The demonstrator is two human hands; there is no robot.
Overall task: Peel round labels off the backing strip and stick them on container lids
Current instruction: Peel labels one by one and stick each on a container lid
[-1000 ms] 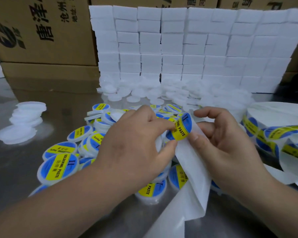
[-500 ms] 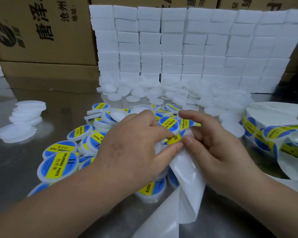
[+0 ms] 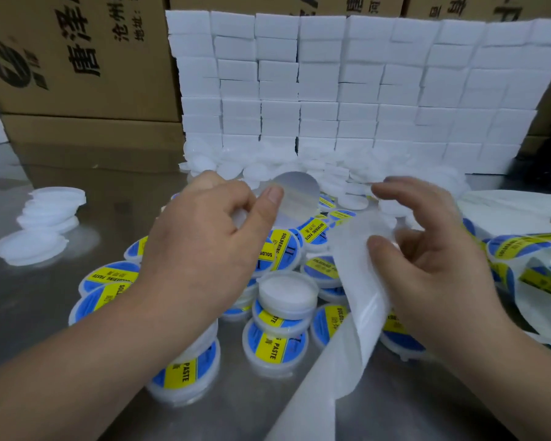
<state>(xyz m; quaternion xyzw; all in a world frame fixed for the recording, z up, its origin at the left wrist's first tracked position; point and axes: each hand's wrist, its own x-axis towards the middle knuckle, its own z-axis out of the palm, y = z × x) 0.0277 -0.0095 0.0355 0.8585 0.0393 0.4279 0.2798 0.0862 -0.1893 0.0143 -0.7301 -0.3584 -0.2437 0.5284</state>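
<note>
The blue-and-yellow round labels (image 3: 275, 343) on the lids (image 3: 269, 368) read "SOLDERING PASTE", and the cardboard box (image 3: 77, 58) behind them bears "唐泽" and "沧州".

The left hand (image 3: 204, 249) pinches a round label (image 3: 299, 195) by its edge, with the pale back of the label facing the camera. At three o'clock from it, the right hand (image 3: 436, 265) holds the white backing strip (image 3: 360, 300), thumb on its face; the strip trails down toward six o'clock. Below both hands, labelled lids (image 3: 277, 342) lie heaped on the steel table (image 3: 29, 313), with one plain lid (image 3: 287, 296) resting on top. At nine o'clock sits a stack of plain lids (image 3: 50, 214). At twelve o'clock stands a wall of white blocks (image 3: 363, 90).
</note>
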